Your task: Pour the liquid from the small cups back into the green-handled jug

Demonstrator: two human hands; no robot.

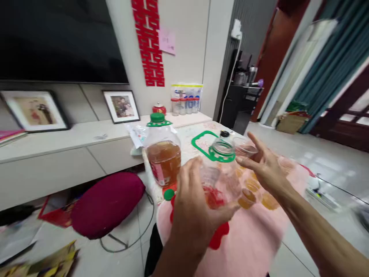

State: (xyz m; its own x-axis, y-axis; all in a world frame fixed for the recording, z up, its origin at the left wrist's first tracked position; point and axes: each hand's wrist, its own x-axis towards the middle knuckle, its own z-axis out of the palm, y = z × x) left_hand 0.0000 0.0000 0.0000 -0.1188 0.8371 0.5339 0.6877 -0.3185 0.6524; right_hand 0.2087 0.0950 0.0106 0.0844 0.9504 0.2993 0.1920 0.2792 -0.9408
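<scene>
My left hand (198,204) curves round the left and near side of a clear jug (230,181) with a green collar and carrying loop (204,134). The jug stands upright and uncapped; its lower part is partly hidden by the hand and shows red. My right hand (266,163) holds a clear plastic cup (243,148) between thumb and fingers, tilted beside the jug's mouth. Left of them stands a second jug (164,161), capped green and part full of amber liquid. Several small cups (247,198) of amber liquid sit to the right.
A pink cloth (248,238) covers the near table. On it are a green cap (168,194) and a red scalloped mat (220,234). A maroon stool (108,204) stands at left. Red-lidded jars (182,106) and a framed photo (121,106) line the cabinet behind.
</scene>
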